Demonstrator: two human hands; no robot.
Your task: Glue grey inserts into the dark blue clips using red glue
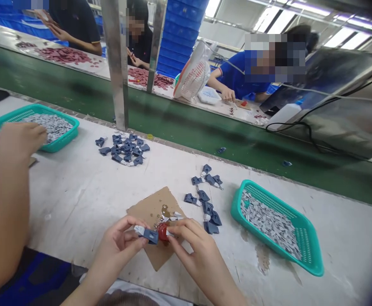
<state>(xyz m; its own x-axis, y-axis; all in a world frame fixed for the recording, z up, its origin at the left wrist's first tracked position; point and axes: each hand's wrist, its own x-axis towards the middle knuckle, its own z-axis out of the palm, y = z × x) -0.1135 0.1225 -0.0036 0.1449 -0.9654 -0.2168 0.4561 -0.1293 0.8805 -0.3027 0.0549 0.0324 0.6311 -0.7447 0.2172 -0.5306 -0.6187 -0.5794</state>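
Pinched in the left hand (122,246) grip sits a blue key piece (149,236); the right hand (196,250) grips a red part (162,231) against it, over cardboard (150,208) near the bench (77,199) edge; bare bench lies left; right, a teal basket (310,265) holds grey blades (268,223).

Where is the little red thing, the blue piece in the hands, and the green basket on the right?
red thing (162,231), head view, its rounded front
blue piece (150,236), head view, its flat body
green basket (313,267), head view, its near rim

Both hands meet near the surface's near edge, left hand (122,244) and right hand (194,250) pinching with curled fingertips.
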